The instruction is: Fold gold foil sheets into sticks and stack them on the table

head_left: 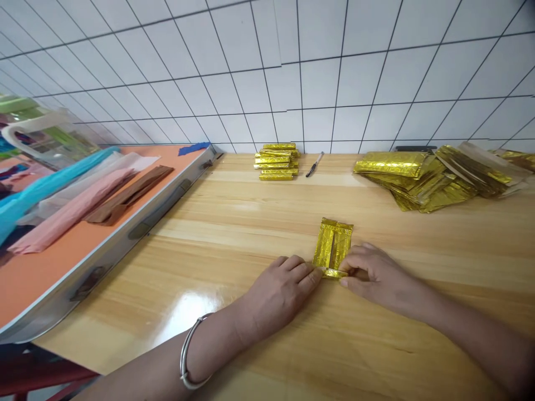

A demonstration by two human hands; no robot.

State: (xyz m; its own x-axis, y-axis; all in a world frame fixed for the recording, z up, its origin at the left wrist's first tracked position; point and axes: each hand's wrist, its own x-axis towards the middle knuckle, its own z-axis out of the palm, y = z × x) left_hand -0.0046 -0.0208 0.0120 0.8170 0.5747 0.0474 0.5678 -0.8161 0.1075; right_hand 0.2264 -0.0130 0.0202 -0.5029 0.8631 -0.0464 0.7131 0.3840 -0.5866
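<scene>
A folded piece of gold foil paper (333, 245) lies on the wooden table (234, 234) in front of me. My left hand (279, 292) pinches its near edge from the left with curled fingers. From the right, my right hand (373, 274) pinches the same near edge, where a small fold is turned up. A silver bangle (188, 353) circles my left wrist.
A neat stack of folded gold pieces (276, 161) sits by the tiled wall, with a pen (314, 164) beside it. A loose pile of gold foil sheets (434, 172) lies at the far right. An orange-topped table (50, 267) with pink, brown and blue papers stands on the left.
</scene>
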